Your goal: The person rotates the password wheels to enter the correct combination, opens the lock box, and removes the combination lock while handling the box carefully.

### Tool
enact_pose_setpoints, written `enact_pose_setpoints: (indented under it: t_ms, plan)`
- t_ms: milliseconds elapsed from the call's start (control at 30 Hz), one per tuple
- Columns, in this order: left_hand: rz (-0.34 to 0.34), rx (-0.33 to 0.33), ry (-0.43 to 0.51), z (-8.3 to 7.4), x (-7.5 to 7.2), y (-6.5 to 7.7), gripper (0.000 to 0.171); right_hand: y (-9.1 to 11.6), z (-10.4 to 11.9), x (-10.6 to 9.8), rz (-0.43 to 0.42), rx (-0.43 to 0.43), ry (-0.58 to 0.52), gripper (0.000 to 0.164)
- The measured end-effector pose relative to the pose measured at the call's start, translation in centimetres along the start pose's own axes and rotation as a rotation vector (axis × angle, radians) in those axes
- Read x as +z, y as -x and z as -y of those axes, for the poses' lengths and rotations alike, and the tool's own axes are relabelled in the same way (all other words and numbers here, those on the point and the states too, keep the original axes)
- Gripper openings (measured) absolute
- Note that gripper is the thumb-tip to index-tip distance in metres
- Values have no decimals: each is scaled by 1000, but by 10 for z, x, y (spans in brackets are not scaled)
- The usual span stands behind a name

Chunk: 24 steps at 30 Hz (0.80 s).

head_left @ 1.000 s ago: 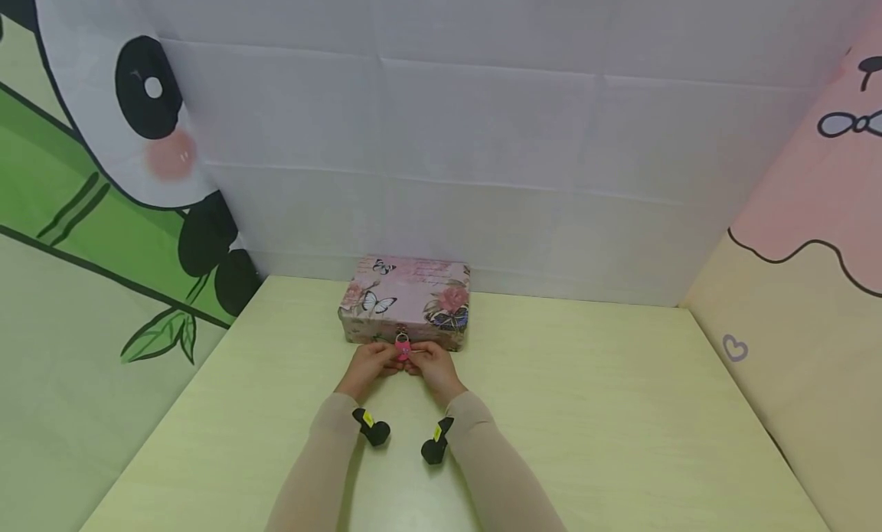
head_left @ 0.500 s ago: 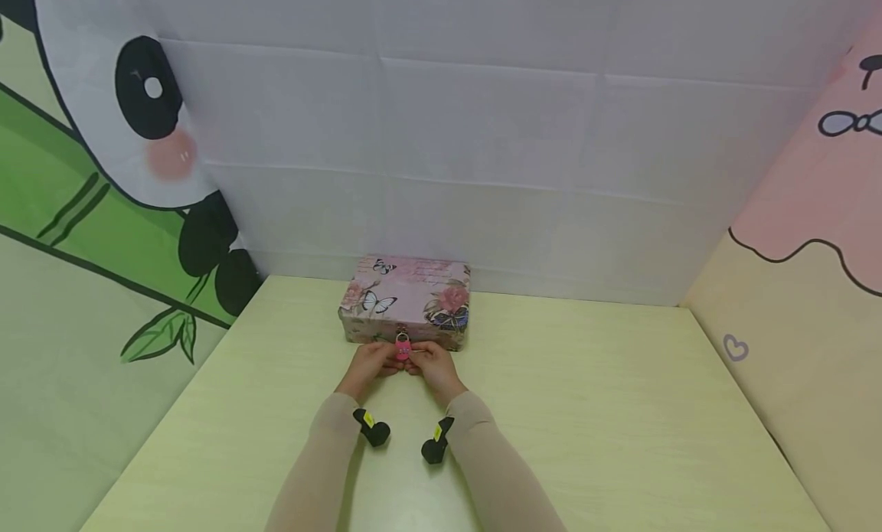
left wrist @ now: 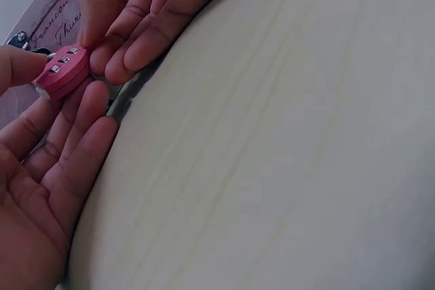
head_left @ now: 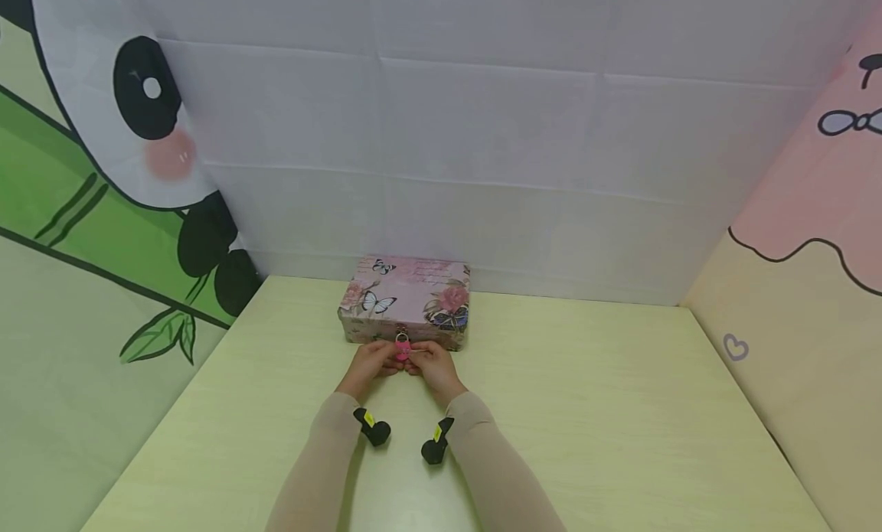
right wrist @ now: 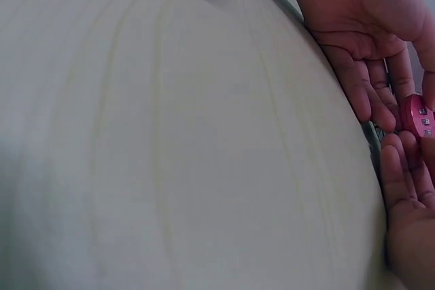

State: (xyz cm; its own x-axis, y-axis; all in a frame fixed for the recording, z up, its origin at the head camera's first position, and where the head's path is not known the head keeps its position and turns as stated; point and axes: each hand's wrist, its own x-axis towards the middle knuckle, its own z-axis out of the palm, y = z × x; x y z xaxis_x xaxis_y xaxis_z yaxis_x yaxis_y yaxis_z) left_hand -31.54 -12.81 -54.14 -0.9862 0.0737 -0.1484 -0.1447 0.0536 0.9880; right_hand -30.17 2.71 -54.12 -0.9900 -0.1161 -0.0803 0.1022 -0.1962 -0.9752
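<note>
A pink combination padlock hangs by its shackle from the front clasp of a floral, butterfly-printed box. Three number dials show on its face in the left wrist view. My left hand grips the padlock from the left, thumb on its near edge and fingers beneath. From the other side my right hand pinches it, thumb at the dial face. Fingertips of both hands nearly meet under the padlock in the right wrist view. The box lid is down.
The box stands at the back of a pale wooden table, close to a white cloth backdrop. Cartoon-printed cloths hang at left and right. A black wrist device is strapped at each sleeve cuff.
The dials showed more fully half a second ago; the right thumb tip now overlaps them again. Both hands keep their hold on the padlock, and the box has not moved.
</note>
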Motion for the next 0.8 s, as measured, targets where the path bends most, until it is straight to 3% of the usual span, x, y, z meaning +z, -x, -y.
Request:
enact_pose_setpoints:
  t_ms: [300,533,800]
  plan:
    - [17,14,-37,3,-1,-4,25,7,9,0,24,-21,9,23]
    - [4,-2,-56,4,0,-7,24,1,-1,-2,18,-17,4,24]
    - [43,14,-90,5,-2,-9,26,0,-1,-1,2,-11,-13,21]
